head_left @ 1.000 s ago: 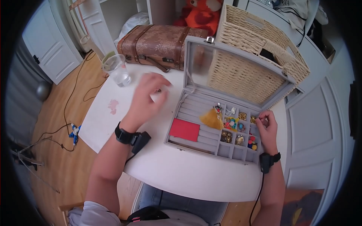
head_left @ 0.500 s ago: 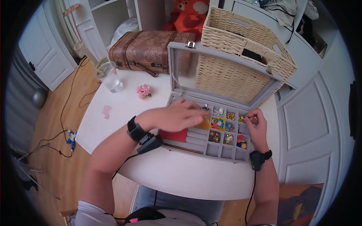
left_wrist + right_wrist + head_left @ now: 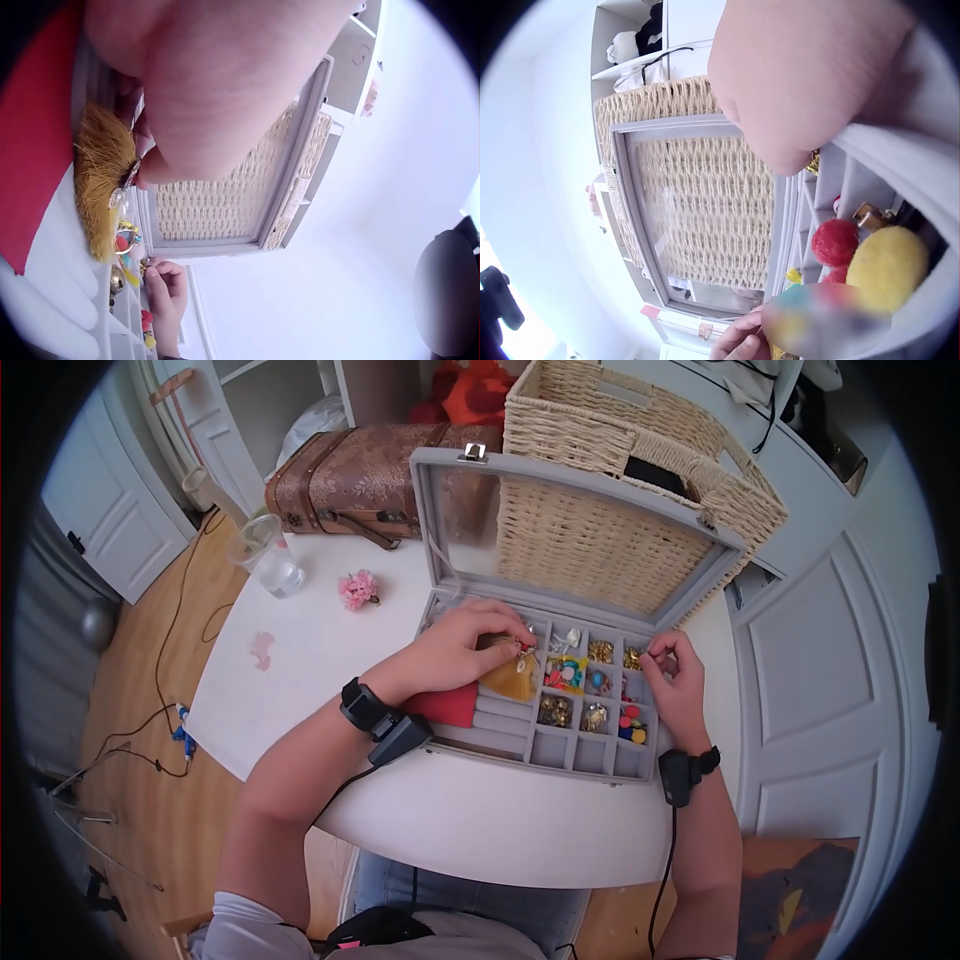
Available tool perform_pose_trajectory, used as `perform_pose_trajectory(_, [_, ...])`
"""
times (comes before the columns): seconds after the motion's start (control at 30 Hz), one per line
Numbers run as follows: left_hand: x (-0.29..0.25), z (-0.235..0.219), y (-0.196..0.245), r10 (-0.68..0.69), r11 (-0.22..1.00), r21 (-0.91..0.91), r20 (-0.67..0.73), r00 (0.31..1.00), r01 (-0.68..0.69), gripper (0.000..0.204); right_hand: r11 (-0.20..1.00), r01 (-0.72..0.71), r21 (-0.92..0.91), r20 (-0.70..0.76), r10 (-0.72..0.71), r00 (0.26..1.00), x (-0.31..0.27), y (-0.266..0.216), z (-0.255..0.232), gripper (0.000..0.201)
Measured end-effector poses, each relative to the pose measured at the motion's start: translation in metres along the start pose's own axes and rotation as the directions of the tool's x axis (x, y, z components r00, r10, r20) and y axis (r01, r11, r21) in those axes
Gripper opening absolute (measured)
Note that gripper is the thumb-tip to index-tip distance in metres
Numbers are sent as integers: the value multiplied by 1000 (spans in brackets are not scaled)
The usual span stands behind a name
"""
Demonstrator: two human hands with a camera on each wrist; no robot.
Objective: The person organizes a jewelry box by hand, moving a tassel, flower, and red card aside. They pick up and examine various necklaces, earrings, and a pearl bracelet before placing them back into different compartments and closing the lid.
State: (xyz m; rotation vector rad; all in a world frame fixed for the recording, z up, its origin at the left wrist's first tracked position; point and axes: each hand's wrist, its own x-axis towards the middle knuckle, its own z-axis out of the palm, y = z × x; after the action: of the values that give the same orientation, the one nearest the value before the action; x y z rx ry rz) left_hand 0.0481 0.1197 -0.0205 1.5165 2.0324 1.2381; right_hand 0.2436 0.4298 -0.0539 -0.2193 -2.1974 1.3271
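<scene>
A grey jewellery box (image 3: 480, 743) stands on the table with its glass lid up. My left hand (image 3: 455, 645) reaches over its left half, thumb and fingertips pinching the jewelled top of a yellow tassel earring (image 3: 512, 678). In the left wrist view, the tassel (image 3: 101, 180) fans out below those fingers. A red packet (image 3: 443, 707) lies under my wrist, across the padded ring rolls (image 3: 503, 722). At the box's right rim my right hand (image 3: 682, 695) has curled fingers and a thumb gripping the edge, beside gold jewellery (image 3: 632, 658). Coloured pompoms (image 3: 632, 726) sit in a nearby compartment.
A pink flower (image 3: 358, 590) and a plastic cup (image 3: 280, 572) are on the table to the left. Behind stand a brown patterned case (image 3: 350, 475) and a wicker basket (image 3: 570, 435), the latter right behind the lid.
My left hand has left the pink flower on the table and moved right into the box, where it now pinches the tassel earring. My right hand stays at the box's right rim.
</scene>
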Motion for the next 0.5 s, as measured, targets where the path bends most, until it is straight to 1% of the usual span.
perform_pose_trajectory(0.03, [-1,-3,3,-33,995,-92,-20,999,31,22,1000,-1,-12,-2,1,1000,1,0,1,17])
perform_pose_trajectory(0.07, [-1,-7,4,-29,996,-82,-25,999,26,22,1000,9,-8,-4,-9,1000,2,1,1,17])
perform_pose_trajectory(0.13, [-2,-12,7,-39,981,-191,-79,996,23,23,1000,-6,25,-10,6,1000,1,2,2,17])
perform_pose_trajectory(0.17, [-5,-13,10,-46,980,-196,-77,996,30,23,1000,-13,25,-6,13,1000,-1,1,1,17])
perform_pose_trajectory(0.23, [-12,-24,18,-162,865,-491,-84,983,101,21,1000,-3,-4,-12,3,1000,0,-2,1,16])
perform_pose_trajectory(0.27, [-16,-26,14,-134,869,-491,-107,985,65,21,1000,1,3,-8,-1,1000,0,0,1,16])
perform_pose_trajectory(0.3, [-20,-29,14,-137,873,-484,-117,984,64,21,1000,1,17,-12,-1,1000,0,4,-1,16])
perform_pose_trajectory(0.37, [-27,-29,14,-234,928,-336,-195,953,159,24,1000,-3,30,-9,3,1000,2,3,5,16])
perform_pose_trajectory(0.4, [-29,-24,15,-240,922,-352,-191,952,162,24,1000,-4,22,3,4,1000,1,3,3,16])
perform_pose_trajectory(0.43, [-26,-22,23,-55,990,-139,-189,980,29,28,1000,-4,12,14,3,1000,1,1,0,16])
perform_pose_trajectory(0.47, [-23,-20,31,131,989,81,-148,980,-120,33,1000,-11,-1,16,11,1000,0,0,-2,16])
perform_pose_trajectory(0.5, [-22,-15,39,132,990,71,-147,980,-123,33,1000,-8,6,13,8,1000,0,0,-1,16])
